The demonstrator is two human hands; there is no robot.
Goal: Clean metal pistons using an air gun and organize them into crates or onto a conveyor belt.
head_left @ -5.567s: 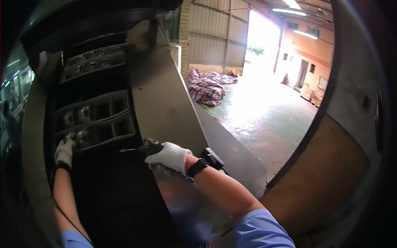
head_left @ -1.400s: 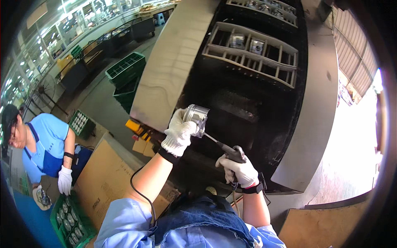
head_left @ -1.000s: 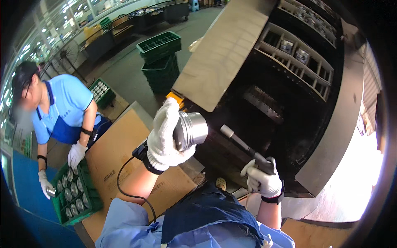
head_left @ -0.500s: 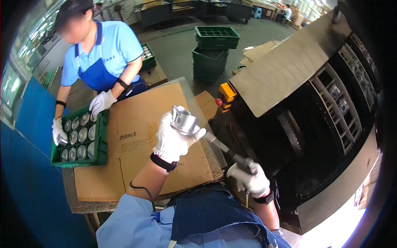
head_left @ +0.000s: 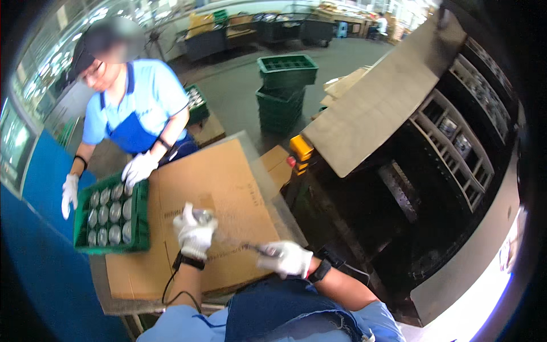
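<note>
My left hand point(head_left: 194, 233), in a white knit glove, is closed round a shiny metal piston point(head_left: 203, 215) above the cardboard. My right hand point(head_left: 286, 259), also gloved, grips a slim tool with a dark handle point(head_left: 260, 248). The tool's pale shaft points left toward the piston; blur hides its tip, so I cannot tell whether they touch. Beneath both hands lies a flattened cardboard sheet point(head_left: 228, 182) on a worktable.
A co-worker's gloved hands point(head_left: 140, 169) are at a green divided crate point(head_left: 143, 236) of pistons on the table's left. Stacked green crates point(head_left: 279, 108) stand beyond. At right is a dark machine with a metal panel point(head_left: 382, 102), beside a yellow control box with a red button point(head_left: 300, 149).
My left hand has lowered the piston toward the left. My right hand has swung left over the cardboard with the tool. The co-worker's hand nearer the wall has lifted out of the crate.
</note>
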